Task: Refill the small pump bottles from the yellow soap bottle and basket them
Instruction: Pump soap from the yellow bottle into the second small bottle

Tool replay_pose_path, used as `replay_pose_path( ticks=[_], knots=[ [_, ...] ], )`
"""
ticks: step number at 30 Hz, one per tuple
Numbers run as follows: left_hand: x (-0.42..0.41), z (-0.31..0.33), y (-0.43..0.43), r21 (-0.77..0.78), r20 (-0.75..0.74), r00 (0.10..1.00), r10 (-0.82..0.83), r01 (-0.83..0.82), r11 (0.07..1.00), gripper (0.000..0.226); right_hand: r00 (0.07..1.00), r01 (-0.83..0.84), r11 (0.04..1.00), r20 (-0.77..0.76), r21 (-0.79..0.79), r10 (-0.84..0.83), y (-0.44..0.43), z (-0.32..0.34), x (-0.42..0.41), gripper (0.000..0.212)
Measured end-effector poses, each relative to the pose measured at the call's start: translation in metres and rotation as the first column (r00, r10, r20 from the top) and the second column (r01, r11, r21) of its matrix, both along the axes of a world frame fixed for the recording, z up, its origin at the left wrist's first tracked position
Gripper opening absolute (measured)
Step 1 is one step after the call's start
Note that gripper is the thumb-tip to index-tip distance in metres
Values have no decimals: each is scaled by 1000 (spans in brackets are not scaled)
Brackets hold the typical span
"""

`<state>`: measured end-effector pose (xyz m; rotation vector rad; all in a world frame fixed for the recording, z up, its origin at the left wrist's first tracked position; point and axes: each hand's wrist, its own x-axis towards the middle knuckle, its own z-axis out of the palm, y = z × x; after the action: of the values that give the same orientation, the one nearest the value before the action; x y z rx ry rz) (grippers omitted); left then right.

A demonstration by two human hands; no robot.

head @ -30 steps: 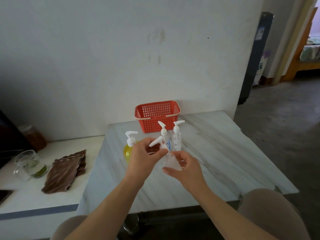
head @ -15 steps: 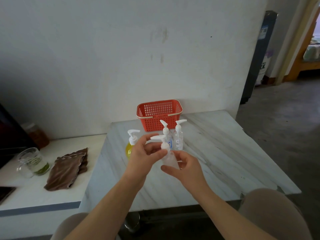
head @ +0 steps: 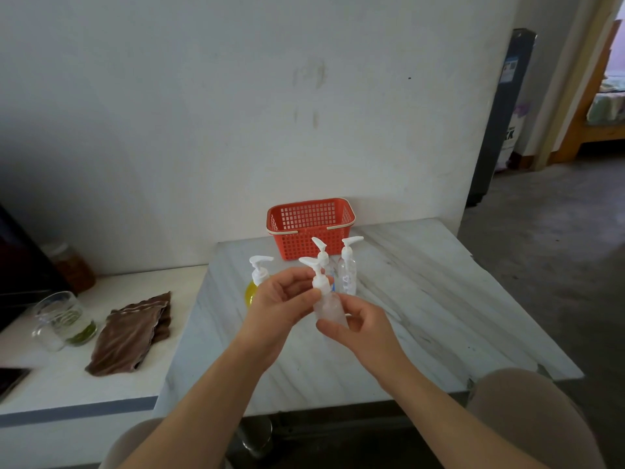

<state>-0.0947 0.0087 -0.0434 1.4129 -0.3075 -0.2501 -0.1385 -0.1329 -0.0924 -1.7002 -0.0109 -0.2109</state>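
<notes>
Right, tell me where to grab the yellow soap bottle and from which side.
Grip the yellow soap bottle round its wide body, below the white pump, coming from the left. It stands upright, the nozzle points right, and two small pump bottles stand on that side. The narrow pump neck would likely give a poorer hold for pouring.

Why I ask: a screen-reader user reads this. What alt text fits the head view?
The left hand pinches the pump of a small clear bottle while the right hand grips its body, above a marble table. Behind stand two pump bottles, a yellow soap bottle and a red basket.
</notes>
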Motion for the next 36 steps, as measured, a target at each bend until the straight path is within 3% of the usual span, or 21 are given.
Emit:
replay_pose_path(
  ticks=[11,18,22,28,36],
  knots=[
    [-5,5,-18,64,-11,955,297,-295,953,27,993,110,980,49,-165,-103,4,12,1,36],
    [-5,4,-15,130,27,971,238,-239,962,16,991,134,976,53,-174,-127,2,14,1,38],
    [-7,4,-16,126,35,982,188,-191,973,22,991,129,975,56,-179,-121,3,12,0,38],
    [-12,9,-22,118,131,933,336,-352,929,29,991,125,977,67,-170,-116,6,15,0,37],
    [-16,9,-22,48,88,942,324,-329,943,11,991,129,980,65,-149,-121,7,17,2,39]
  ],
)
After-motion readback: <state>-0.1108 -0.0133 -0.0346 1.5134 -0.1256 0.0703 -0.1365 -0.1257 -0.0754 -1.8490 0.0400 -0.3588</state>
